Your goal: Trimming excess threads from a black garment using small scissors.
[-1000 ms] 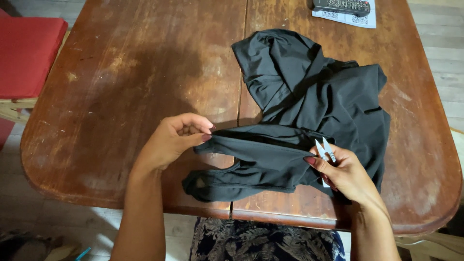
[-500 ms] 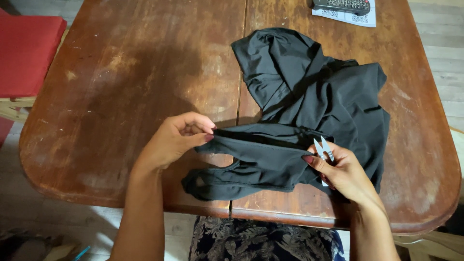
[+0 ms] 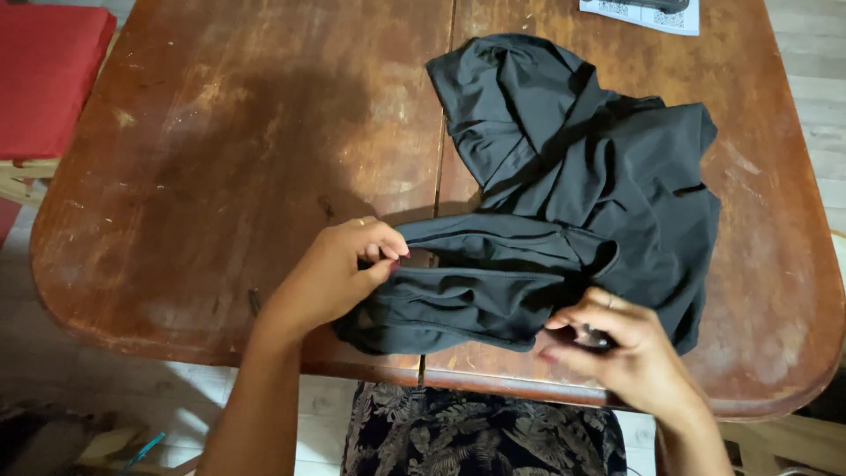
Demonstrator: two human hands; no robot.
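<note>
Left grip (image 3: 339, 273) pinching black garment (image 3: 564, 203) edge, closed on fabric; right grip (image 3: 617, 348) curling round small pale tool, barely showing. Garment lying on wooden surface (image 3: 220, 159). Keeping fabric taut likely helping.

The left hand (image 3: 339, 273) curled in a pinch, fingertips together; the right hand (image 3: 621, 348) hunched low, fingers bent inward.

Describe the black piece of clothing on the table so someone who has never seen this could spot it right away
Start from the big worn brown wooden table that fills the view. On its right half lies the black garment, crumpled, with its near edge pinched by the left hand and touched by the right hand. It is the only cloth on the table, and the only dark, soft thing there.
</note>
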